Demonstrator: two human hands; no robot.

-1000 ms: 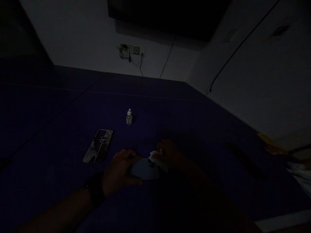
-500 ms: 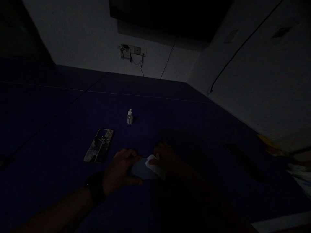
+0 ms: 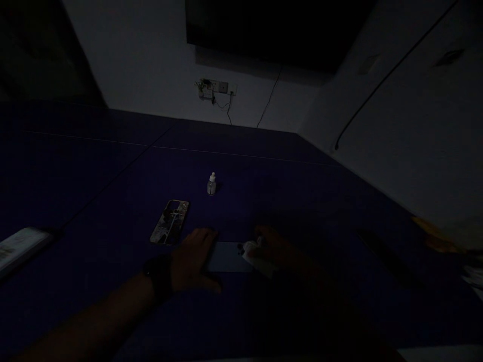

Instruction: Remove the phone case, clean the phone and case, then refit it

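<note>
A pale blue-grey phone (image 3: 226, 257) lies flat on the dark blue surface, its back facing up and camera lenses near the right end. At its left end is my left hand (image 3: 193, 259), fingers and thumb spread apart around that end; whether it presses on the phone is hard to tell. Crumpled white tissue (image 3: 252, 249) is pinched in my right hand (image 3: 273, 246) over the phone's right end, beside the lenses. Deep shadow hides much of that hand. Beyond my left hand lies a patterned phone case (image 3: 169, 222).
A small dropper bottle (image 3: 212, 185) stands past the phone. At the left edge is a white box-like object (image 3: 22, 246); a dark flat object (image 3: 388, 256) lies to the right. Wall sockets (image 3: 217, 88) and cables are at the back. The room is very dim.
My left hand's thumb and fingers have spread wider at the phone's end. The tissue has shifted right along the phone, showing the lenses. The view has turned left, bringing the white object in.
</note>
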